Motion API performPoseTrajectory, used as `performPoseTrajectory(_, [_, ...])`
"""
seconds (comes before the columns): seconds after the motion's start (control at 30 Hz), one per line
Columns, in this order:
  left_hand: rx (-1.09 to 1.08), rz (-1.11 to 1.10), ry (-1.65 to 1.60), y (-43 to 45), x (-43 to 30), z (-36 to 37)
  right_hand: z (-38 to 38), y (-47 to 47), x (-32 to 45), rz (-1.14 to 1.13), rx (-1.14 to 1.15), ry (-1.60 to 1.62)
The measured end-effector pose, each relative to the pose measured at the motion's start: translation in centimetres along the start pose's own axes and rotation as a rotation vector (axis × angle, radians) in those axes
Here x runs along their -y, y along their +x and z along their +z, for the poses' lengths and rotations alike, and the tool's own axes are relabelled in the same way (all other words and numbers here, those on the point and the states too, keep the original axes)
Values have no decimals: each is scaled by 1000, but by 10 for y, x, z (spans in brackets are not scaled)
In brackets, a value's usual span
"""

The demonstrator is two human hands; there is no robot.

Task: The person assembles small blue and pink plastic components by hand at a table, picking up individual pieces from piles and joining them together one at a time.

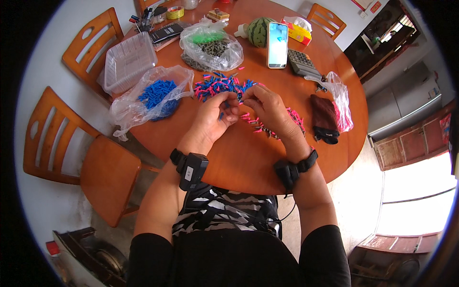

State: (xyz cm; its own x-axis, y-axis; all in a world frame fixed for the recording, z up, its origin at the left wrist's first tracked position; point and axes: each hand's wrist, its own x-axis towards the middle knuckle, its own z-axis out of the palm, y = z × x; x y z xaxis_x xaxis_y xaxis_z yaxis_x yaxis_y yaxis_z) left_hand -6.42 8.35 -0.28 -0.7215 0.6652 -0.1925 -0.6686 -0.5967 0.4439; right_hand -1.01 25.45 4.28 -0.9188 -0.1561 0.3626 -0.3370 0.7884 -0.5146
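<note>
My left hand (pixel 218 116), palm turned up, has small blue plastic pieces (pixel 221 115) in its curled fingers. Its fingertips nearly meet those of my right hand (pixel 263 106), which pinches at a small dark piece between the two hands; its exact shape is hidden. Just beyond my fingers lies a pile of blue and pink plastic pieces (pixel 218 86). Pink and grey pieces (pixel 267 131) are spread beneath and beside my right hand. An open clear bag of blue pieces (pixel 157 94) sits at the left, and a bag of grey pieces (pixel 213 48) stands farther back.
On the round wooden table (pixel 236 161) are a clear plastic tray (pixel 131 59), a watermelon (pixel 259 33), an upright phone (pixel 277 46), a calculator (pixel 303 64), a brown cloth (pixel 323 116) and a bag with pink pieces (pixel 343 114). A wooden chair (pixel 107 172) stands at the left.
</note>
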Motion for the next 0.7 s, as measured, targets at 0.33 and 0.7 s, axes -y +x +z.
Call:
performPoseTrajectory(0.33, [102,-128,47,-3,-2,-5,-24,-7,-23,190,98,-107])
performPoseTrajectory(0.7, [118,-104,63,-4,-2,-6,-15,-9,-29,277,235,-308])
